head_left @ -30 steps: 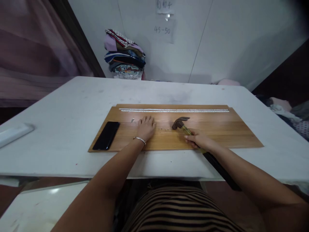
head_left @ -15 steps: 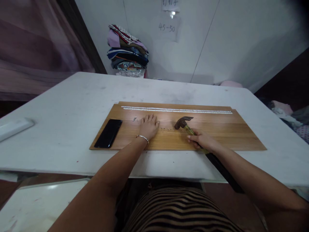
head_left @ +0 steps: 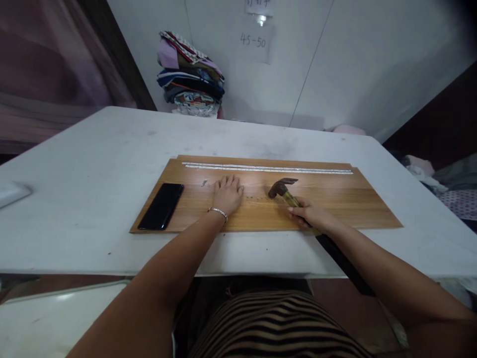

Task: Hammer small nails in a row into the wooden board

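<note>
My right hand [head_left: 305, 211] is wrapped round the shaft of a claw hammer [head_left: 278, 188]. The hammer's head is low over the wooden board [head_left: 328, 199], its claw turned to the right; whether it touches the wood I cannot tell. Flat on the board lies my left hand [head_left: 227, 193], fingers apart, a bracelet at its wrist. Between hand and hammer head runs a row of small dark nails [head_left: 257, 198]. Just left of my left hand are several loose nails [head_left: 204, 183]. Two white measuring strips [head_left: 268, 169] run along the board's far side.
A black phone [head_left: 161, 206] rests on the board's left end. The board lies on a white table [head_left: 93, 174]. Folded clothes [head_left: 192, 74] are stacked at the back against the wall. A white object [head_left: 15, 193] is at the table's left edge.
The whole view has shifted slightly, so the board and table sit a little further left. Both hands and the hammer keep nearly the same places on the board.
</note>
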### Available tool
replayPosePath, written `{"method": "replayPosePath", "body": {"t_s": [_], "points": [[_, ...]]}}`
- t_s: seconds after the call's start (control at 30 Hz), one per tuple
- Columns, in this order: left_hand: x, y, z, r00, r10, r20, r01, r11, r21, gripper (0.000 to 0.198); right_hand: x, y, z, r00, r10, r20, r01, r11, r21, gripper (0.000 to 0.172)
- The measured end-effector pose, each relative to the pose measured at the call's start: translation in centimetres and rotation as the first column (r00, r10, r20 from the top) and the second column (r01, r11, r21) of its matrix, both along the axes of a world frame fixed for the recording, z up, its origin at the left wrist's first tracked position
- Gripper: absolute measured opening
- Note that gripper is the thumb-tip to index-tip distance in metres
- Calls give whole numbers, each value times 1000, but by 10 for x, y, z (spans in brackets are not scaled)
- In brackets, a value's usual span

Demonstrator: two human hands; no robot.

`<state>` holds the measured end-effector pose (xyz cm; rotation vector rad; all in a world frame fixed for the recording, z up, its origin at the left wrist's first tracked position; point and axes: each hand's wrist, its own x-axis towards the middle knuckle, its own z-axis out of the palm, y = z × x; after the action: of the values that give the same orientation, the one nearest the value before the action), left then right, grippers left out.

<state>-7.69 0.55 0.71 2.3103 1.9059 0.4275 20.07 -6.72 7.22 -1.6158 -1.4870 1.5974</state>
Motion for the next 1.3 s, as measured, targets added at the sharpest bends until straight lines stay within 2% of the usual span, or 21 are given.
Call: {"method": "replayPosePath", "body": {"t_s": [0.67, 0.97, 1.17, 1.3], "points": [[-1, 3, -4, 1000, -10, -7, 10, 1000, 23, 46, 0, -2, -5, 1000, -13, -17, 13, 1000, 2, 29], [0, 1, 1, 1000, -14, -13, 14, 1000, 13, 44, -1, -5, -1, 997, -64, -44, 64, 998, 14, 30], [-1, 2, 2, 1000, -14, -15, 15, 1000, 23, 42, -2, -4, -4, 998, -48, -37, 48, 999, 17, 27], [-1, 2, 2, 999, -17, -29, 17, 1000, 15, 43, -4, -5, -1, 998, -43, -45, 44, 999, 22, 26]]}}
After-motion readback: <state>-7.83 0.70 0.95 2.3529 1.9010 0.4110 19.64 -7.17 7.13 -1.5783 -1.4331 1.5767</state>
